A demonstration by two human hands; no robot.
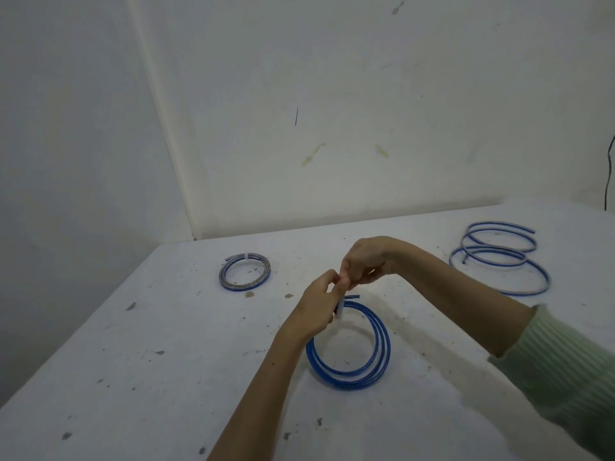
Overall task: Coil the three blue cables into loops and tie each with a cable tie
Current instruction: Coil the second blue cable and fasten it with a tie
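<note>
A blue cable coiled into a loop [372, 367] lies in the middle of the white table. My left hand [316, 307] grips the loop's upper left part, where a white cable tie [341, 302] wraps it. My right hand [364, 262] is just above and pinches the tie's upper end. At the back left lies a small coiled cable [244, 272] bound with a white tie [247, 256]. A third blue cable [499, 261] lies in loose, untied loops at the back right.
The white table [166, 361] is speckled with dark marks and stands in a corner between two white walls. A thin black cord [609, 171] hangs down the wall at the far right.
</note>
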